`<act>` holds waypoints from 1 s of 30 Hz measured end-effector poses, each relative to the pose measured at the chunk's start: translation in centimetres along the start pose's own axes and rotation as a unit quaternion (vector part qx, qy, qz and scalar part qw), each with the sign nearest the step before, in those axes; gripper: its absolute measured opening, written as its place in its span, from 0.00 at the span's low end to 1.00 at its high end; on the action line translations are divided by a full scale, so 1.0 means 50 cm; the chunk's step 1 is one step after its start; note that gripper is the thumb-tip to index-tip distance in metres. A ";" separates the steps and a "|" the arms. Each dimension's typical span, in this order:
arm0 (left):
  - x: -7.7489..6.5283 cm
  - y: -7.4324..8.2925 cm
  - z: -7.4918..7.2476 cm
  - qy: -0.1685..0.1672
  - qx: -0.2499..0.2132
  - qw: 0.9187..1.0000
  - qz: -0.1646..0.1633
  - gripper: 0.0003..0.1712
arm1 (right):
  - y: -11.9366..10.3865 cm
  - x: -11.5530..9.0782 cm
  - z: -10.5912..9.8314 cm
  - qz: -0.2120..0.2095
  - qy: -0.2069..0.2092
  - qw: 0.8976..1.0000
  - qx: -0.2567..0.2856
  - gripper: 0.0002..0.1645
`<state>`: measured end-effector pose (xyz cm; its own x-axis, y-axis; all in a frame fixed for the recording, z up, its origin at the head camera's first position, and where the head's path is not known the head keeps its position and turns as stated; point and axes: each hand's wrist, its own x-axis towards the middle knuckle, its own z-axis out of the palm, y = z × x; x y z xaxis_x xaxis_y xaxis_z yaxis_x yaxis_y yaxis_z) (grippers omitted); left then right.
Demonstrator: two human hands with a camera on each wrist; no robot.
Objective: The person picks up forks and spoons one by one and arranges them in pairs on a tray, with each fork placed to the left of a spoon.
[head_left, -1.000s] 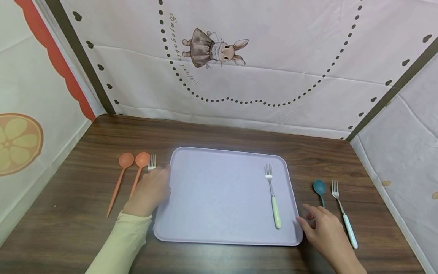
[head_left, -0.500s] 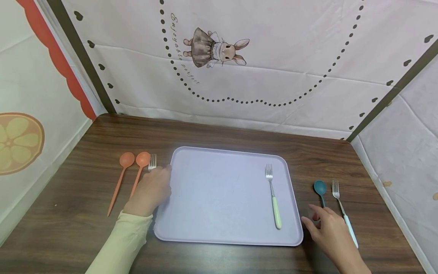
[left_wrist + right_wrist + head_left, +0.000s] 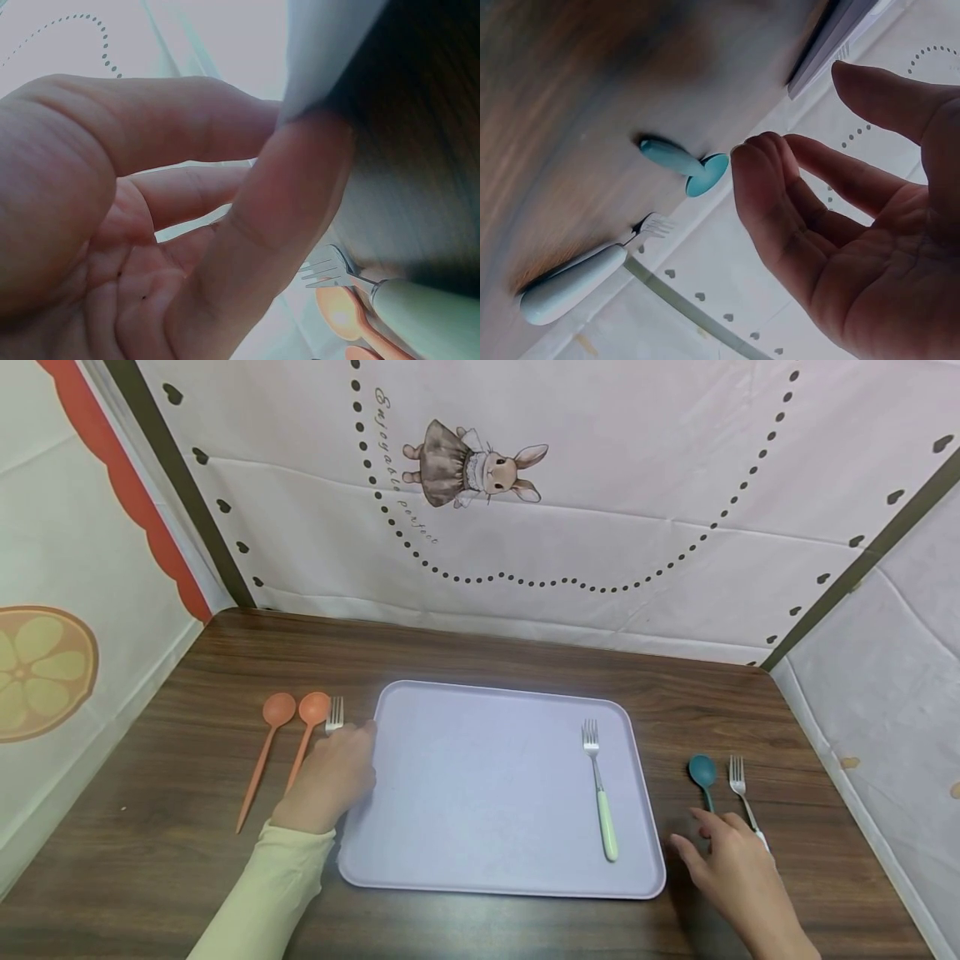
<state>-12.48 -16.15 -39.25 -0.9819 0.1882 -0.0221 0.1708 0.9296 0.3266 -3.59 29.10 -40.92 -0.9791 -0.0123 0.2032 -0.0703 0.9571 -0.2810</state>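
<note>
In the head view, a pale lilac tray lies on the table. My left hand is at its left side; in the left wrist view, thumb and index finger pinch the tray's edge. A fork with a light green handle lies inside the tray, toward the right. My right hand hovers right of the tray, fingers loosely bent, holding nothing. Just beyond its fingers is a small teal spoon. A fork with a pale handle lies beside that spoon, partly covered by the hand in the head view.
Left of the tray lie two orange spoons. Another fork is mostly hidden by my left hand; its pale green handle shows in the left wrist view. A printed cloth hangs behind the dark wooden table.
My right hand has moved right, away from the tray's right edge, and now covers more of the pale-handled fork. The left hand stays at the tray's left edge.
</note>
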 end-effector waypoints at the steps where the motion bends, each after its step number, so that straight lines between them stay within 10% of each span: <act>1: 0.000 0.000 0.000 0.002 0.000 1.000 0.001 0.19 | 0.001 0.000 -0.001 0.006 -0.005 1.000 -0.001 0.28; 30: 0.002 0.001 0.002 -0.003 0.003 1.000 -0.008 0.16 | 0.036 0.000 -0.010 0.037 -0.095 0.994 -0.032 0.30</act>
<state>-12.55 -16.06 -39.33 -0.9840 0.1752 -0.0328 0.1557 0.9341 0.3212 -3.63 30.98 -40.96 -0.9999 0.0107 0.0024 0.0099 0.9736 -0.2280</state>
